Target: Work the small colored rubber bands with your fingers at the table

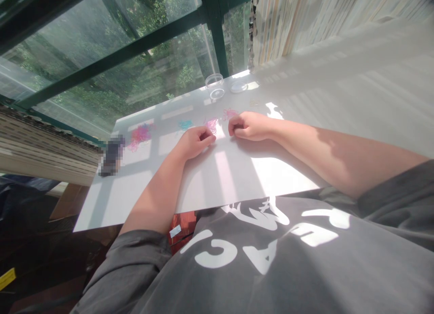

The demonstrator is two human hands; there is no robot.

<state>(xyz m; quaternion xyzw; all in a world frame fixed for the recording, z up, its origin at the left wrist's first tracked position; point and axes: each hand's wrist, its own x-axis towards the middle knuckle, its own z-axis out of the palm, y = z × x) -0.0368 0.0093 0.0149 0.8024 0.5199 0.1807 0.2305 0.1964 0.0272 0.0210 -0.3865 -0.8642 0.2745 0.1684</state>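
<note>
My left hand rests on the white tabletop, its fingers curled and the thumb drawn toward the index finger. Just behind its fingertips lies a pink pile of thin loops that look like small rubber bands. Curled in the same way, my right hand sits a short gap to the right, beside another pink pile. Whatever either hand pinches is too small or hidden to make out. A teal pile lies behind the left wrist, and a larger pink and purple pile is farther left.
Near the window-side edge stand a clear round jar and a clear lid. A few pale loops lie behind the right hand. A blurred-out dark object is at the left edge. The green-framed window borders the table.
</note>
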